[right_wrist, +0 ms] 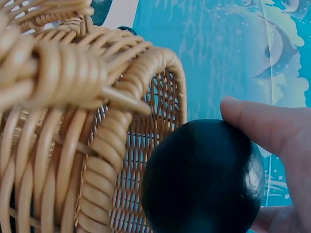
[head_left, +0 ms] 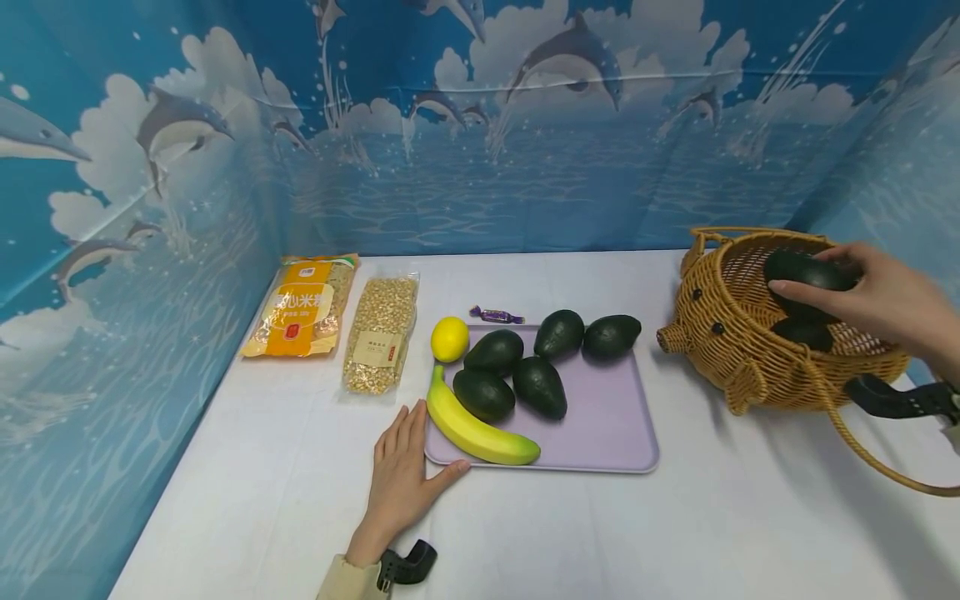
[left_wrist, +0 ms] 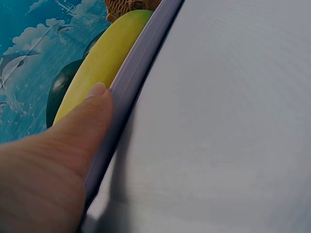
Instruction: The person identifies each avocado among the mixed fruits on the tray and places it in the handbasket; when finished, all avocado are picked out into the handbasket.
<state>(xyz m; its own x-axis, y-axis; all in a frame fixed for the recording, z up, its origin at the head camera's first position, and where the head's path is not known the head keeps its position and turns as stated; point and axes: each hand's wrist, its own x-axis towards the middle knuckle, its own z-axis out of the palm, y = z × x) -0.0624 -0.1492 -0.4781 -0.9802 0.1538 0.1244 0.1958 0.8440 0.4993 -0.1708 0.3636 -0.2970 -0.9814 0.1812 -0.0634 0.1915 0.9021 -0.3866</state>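
In the head view my right hand [head_left: 892,292] grips a dark green avocado [head_left: 806,271] at the mouth of a pig-shaped wicker basket [head_left: 750,367]. Beneath it, more dark avocado [head_left: 802,333] shows inside the basket. The right wrist view has the held avocado [right_wrist: 201,177] close up, beside the woven rim. My left hand [head_left: 405,467] lies with straight fingers at the near left corner of a lilac tray [head_left: 600,433], its thumb on the front rim. On the tray are several avocados [head_left: 540,387], a banana [head_left: 480,433] and a lemon [head_left: 450,339] at the left edge.
A wrapped purple candy [head_left: 497,315] lies just behind the tray. To the left are an orange bag of grain [head_left: 300,304] and a clear pack of grain [head_left: 381,333]. The basket's rope handle [head_left: 862,450] trails over the white table [head_left: 540,533]. A dolphin-print curtain [head_left: 480,192] encloses the back and sides.
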